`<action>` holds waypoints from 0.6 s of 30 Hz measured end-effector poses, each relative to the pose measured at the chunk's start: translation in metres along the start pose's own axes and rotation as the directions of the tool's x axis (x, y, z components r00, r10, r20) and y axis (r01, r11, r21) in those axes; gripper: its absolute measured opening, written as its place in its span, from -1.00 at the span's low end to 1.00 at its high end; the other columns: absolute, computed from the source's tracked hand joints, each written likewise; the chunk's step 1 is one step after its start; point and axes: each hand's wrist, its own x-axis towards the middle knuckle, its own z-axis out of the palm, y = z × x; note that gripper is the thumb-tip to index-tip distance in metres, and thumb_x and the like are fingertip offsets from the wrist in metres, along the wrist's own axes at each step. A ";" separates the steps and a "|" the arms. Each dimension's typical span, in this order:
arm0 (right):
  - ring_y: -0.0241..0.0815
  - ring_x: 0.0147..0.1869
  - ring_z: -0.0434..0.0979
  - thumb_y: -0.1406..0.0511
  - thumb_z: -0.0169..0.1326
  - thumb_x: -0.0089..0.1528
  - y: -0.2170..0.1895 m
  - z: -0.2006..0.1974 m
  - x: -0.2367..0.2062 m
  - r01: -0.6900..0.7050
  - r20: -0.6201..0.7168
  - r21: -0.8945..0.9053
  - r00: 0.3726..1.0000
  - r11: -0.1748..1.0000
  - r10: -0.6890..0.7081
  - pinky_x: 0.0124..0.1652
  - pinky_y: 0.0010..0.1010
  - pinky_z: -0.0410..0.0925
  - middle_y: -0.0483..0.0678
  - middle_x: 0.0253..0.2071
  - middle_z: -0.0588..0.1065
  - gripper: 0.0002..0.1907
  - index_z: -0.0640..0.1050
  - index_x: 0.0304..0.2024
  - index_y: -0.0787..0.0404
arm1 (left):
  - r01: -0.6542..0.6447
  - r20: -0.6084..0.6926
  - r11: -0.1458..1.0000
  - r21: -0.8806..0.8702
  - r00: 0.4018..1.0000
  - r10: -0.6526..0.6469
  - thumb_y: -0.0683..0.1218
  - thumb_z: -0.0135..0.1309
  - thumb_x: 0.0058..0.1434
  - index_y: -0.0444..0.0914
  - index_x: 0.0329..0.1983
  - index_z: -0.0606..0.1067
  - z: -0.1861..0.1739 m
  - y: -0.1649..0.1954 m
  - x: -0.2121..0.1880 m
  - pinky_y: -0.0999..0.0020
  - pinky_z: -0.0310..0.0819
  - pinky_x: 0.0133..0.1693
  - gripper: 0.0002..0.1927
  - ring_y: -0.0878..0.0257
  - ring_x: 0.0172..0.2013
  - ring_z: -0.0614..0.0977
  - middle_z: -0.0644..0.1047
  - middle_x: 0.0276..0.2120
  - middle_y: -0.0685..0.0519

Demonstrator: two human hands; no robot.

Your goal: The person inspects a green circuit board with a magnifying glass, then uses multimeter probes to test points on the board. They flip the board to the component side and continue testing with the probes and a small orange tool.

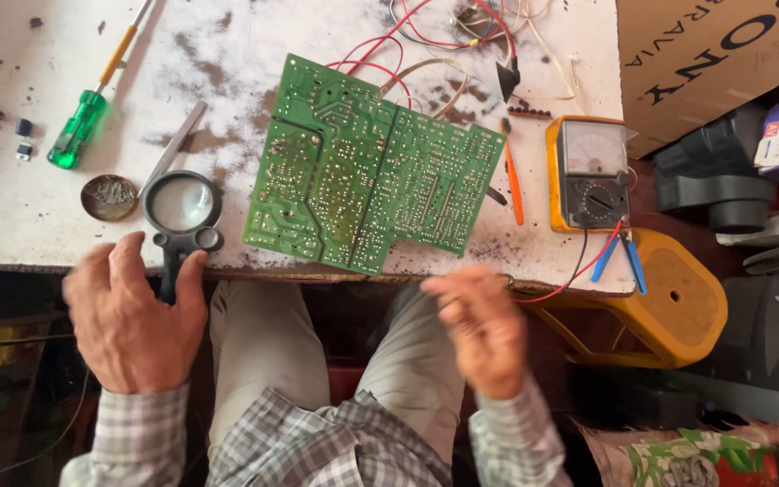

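Gripping magnifying glass (181, 209) by its black handle at the table (11, 207) edge: left hand (132, 316) | right hand (480, 329): blurred, fingers loosely apart, holding nothing, just below green circuit board (371, 167) | board flat mid-table, yellow multimeter (588, 173) right, green screwdriver (78, 126) left

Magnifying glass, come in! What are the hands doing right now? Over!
Left hand closing on magnifying glass handle at table edge. Right hand blurred, holding nothing, off the table. Green circuit board lies flat, untouched. Nothing blocking.
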 end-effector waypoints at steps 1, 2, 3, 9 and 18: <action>-0.36 -0.28 0.45 0.29 0.03 0.38 -0.001 0.008 -0.006 0.011 0.104 0.097 0.994 0.995 -0.021 -0.30 -0.58 0.43 -0.06 -0.09 0.46 -0.70 0.61 0.03 0.36 | -0.054 -0.092 0.998 0.016 0.994 0.055 0.03 0.40 0.20 -0.35 -0.02 0.54 -0.004 0.004 -0.003 0.14 0.48 -0.21 -0.55 -0.03 -0.23 0.62 0.61 -0.24 -0.13; -0.33 -0.23 0.49 0.29 0.02 0.41 -0.001 0.018 -0.009 0.014 0.099 0.202 0.995 0.979 -0.035 -0.25 -0.53 0.47 -0.03 -0.07 0.47 -0.72 0.59 0.04 0.37 | -0.108 -0.183 0.993 0.038 0.977 0.113 -0.01 0.40 0.17 -0.35 -0.08 0.54 -0.006 0.010 -0.006 0.13 0.49 -0.19 -0.59 -0.03 -0.23 0.61 0.59 -0.23 -0.16; -0.29 -0.17 0.53 0.30 0.02 0.43 -0.002 0.029 -0.012 0.020 0.091 0.305 0.995 0.952 -0.050 -0.20 -0.49 0.50 -0.01 -0.05 0.47 -0.74 0.56 0.04 0.38 | -0.138 -0.120 0.969 -0.204 0.986 0.115 -0.02 0.36 0.24 -0.30 -0.05 0.55 -0.008 0.020 -0.013 0.16 0.47 -0.16 -0.66 0.03 -0.21 0.62 0.60 -0.19 -0.08; -0.19 -0.08 0.60 0.31 -0.05 0.49 -0.013 0.049 -0.017 -0.061 0.141 0.493 0.990 0.868 -0.011 -0.09 -0.37 0.53 0.07 -0.03 0.48 -0.76 0.49 0.06 0.39 | 0.463 0.554 0.348 -0.815 0.799 0.233 -0.16 0.15 0.23 -0.30 -0.23 0.55 -0.004 0.074 -0.056 0.37 0.49 -0.38 -0.89 0.18 -0.45 0.61 0.56 -0.44 0.02; -0.02 0.02 0.58 0.23 -0.05 0.50 -0.014 0.044 -0.013 0.023 -0.028 0.687 1.000 0.726 -0.005 0.12 -0.13 0.46 0.13 -0.13 0.53 -0.77 0.47 -0.09 0.29 | 0.365 0.509 0.457 -0.811 0.825 0.245 -0.18 0.11 0.25 -0.31 -0.40 0.47 0.014 0.077 -0.074 0.29 0.36 -0.46 -0.87 0.21 -0.55 0.48 0.46 -0.57 -0.01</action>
